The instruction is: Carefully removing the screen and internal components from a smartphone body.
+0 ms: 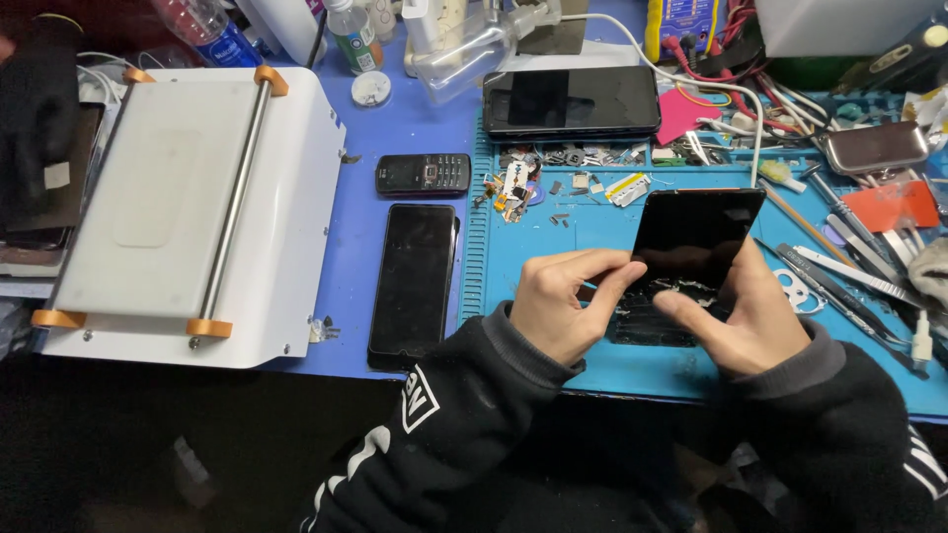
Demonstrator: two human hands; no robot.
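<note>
Black phone panel [694, 237] stands tilted, long axis leaning right.

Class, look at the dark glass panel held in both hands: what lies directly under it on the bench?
Under the panel lies a blue work mat. Whitish residue shows at the panel's lower part. The left hand and right hand cover whatever is beneath its bottom edge.

A black phone screen panel [696, 237] is being held tilted above the blue work mat, its glossy face reflecting light. Its lower end is showing cracked, whitish shattered glass, and its top corner is pointing up and away to the right.
</note>
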